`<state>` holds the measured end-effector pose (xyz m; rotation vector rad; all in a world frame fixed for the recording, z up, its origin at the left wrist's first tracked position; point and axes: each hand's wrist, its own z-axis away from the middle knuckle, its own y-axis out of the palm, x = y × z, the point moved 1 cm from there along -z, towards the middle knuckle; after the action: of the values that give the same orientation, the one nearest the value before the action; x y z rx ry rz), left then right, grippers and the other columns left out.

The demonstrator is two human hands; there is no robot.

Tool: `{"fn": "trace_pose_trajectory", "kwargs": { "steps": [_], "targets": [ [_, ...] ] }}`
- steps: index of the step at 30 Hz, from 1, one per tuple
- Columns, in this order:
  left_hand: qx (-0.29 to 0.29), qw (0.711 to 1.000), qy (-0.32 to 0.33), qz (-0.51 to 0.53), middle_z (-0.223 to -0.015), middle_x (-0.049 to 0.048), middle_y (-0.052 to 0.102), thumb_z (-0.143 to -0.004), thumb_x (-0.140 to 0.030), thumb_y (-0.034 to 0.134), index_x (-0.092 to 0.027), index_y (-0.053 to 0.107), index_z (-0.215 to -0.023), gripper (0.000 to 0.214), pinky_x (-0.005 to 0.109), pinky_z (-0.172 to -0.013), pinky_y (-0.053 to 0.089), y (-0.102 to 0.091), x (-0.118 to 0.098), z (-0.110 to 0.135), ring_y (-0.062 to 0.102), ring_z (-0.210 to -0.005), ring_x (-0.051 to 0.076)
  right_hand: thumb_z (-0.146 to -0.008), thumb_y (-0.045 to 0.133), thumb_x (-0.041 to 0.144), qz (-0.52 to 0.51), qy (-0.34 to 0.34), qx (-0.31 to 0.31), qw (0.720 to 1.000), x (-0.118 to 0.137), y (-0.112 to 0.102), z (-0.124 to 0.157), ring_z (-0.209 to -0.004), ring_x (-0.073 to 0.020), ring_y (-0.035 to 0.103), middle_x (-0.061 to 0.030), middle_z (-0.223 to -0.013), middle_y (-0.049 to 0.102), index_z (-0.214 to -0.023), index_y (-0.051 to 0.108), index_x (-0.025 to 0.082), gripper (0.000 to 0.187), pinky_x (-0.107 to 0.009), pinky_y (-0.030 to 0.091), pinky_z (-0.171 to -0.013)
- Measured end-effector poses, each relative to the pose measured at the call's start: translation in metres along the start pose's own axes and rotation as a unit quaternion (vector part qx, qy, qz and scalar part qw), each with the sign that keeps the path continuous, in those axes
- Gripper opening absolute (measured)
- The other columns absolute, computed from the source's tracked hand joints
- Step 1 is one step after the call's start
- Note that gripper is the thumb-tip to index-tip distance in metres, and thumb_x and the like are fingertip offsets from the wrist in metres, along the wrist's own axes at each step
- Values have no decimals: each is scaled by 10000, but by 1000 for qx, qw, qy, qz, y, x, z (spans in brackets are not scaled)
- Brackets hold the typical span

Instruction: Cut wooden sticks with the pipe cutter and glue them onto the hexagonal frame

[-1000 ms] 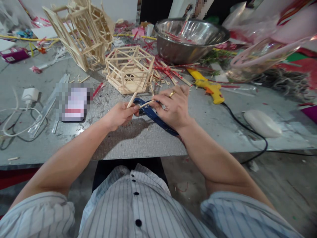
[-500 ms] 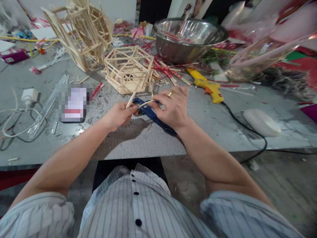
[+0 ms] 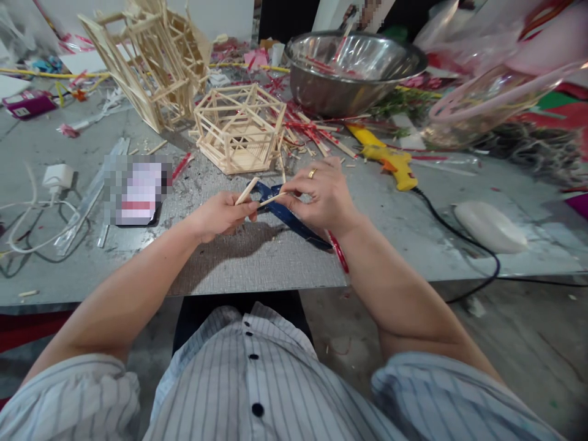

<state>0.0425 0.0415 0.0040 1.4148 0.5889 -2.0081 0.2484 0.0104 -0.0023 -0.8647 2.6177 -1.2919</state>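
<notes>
My left hand (image 3: 225, 214) is closed on pale wooden sticks, and the end of one stick (image 3: 248, 190) juts up past the thumb. A thin wooden stick (image 3: 272, 199) spans the gap between both hands. Its other end is pinched by the thumb and fingers of my right hand (image 3: 319, 193), which wears a ring. Under the hands lies a blue-handled tool (image 3: 294, 220) on the table, partly covered; its kind is hard to make out. A red handle-like piece (image 3: 339, 254) shows beside my right wrist. Just beyond stands a low hexagonal stick frame (image 3: 241, 131).
A taller stick frame (image 3: 151, 67) rises at the back left. Behind the loose sticks is a steel bowl (image 3: 353, 86). A yellow glue gun (image 3: 386, 159) with a black cord lies to the right, near a white computer mouse (image 3: 489, 226). On the left is a phone (image 3: 138, 193).
My right hand has shifted slightly, and the thin stick between the hands looks straighter. The red piece by my right wrist has come into view. The blue-handled tool stays under the hands.
</notes>
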Motion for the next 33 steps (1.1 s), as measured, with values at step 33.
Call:
{"fn": "trace_pose_trajectory", "kwargs": {
  "steps": [33],
  "targets": [
    [-29,991,12,131,-771,37,703,-883,-245,554,-161,494,-849,108,259,-626,541,4,4,-9,698,-691,147,-708,735,379,-591,402,24,699,7,16,-8,-762,-155,663,-13,-775,686,-723,601,201,223,-319,532,-734]
  ]
}}
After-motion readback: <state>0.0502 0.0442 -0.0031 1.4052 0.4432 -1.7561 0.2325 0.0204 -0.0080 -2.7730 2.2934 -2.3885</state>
